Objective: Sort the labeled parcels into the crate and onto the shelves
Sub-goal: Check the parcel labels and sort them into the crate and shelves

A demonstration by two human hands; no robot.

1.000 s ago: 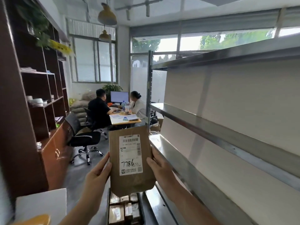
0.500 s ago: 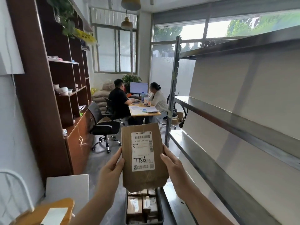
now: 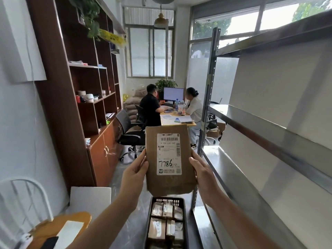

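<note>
So, parcel [image 3: 168,160]: being held upright, label 7786 facing me, with the crate [image 3: 168,198] down at 6 o'clock.
Hands: left hand [image 3: 134,175] and right hand [image 3: 203,173] are each gripping a side edge.
Risk: probably slipping out if one grip is loosening, or landing in the wrong spot if the number's misread.
Room: metal shelves [image 3: 269,130] are running along 3 o'clock, grey floor [image 3: 133,227] underneath.

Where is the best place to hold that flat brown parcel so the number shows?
By its long side edges, low down, one hand from each side, as the left hand and right hand do. The parcel is flat, thin and upright, so thumbs pinch the brown margins and leave the label uncovered.
</note>
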